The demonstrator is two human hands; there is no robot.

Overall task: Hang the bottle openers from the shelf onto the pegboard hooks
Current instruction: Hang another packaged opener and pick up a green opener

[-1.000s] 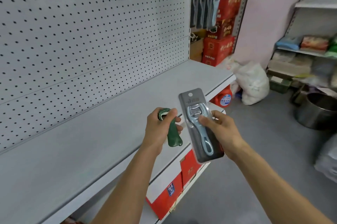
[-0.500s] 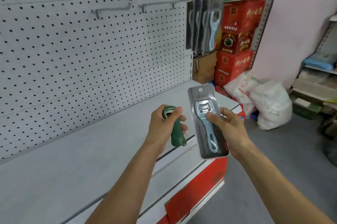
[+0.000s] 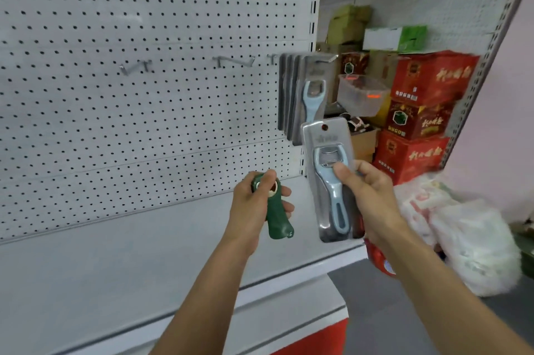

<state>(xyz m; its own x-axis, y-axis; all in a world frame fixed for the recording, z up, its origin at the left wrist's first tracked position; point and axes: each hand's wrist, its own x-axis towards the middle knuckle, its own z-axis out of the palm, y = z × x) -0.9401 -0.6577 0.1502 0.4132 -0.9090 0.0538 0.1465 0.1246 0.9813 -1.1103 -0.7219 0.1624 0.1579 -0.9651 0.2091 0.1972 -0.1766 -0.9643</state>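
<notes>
Up close, the right hand (image 3: 372, 195) pinches a packaged bottle opener (image 3: 331, 181), thumb pressed on its glossy clear blister; inside lies a pale blue handle with a metal head, the card upright with a round hanging hole at top. The left hand (image 3: 251, 204) grips a smooth dark green opener (image 3: 277, 219), fingers curled round its rounded body. Both are held above the flat grey shelf (image 3: 115, 253). Farther off, similar packs (image 3: 309, 94) hang from a wire hook (image 3: 326, 59) at the right edge of the perforated white pegboard (image 3: 130, 109); two bare hooks (image 3: 235, 61) jut out to the left.
</notes>
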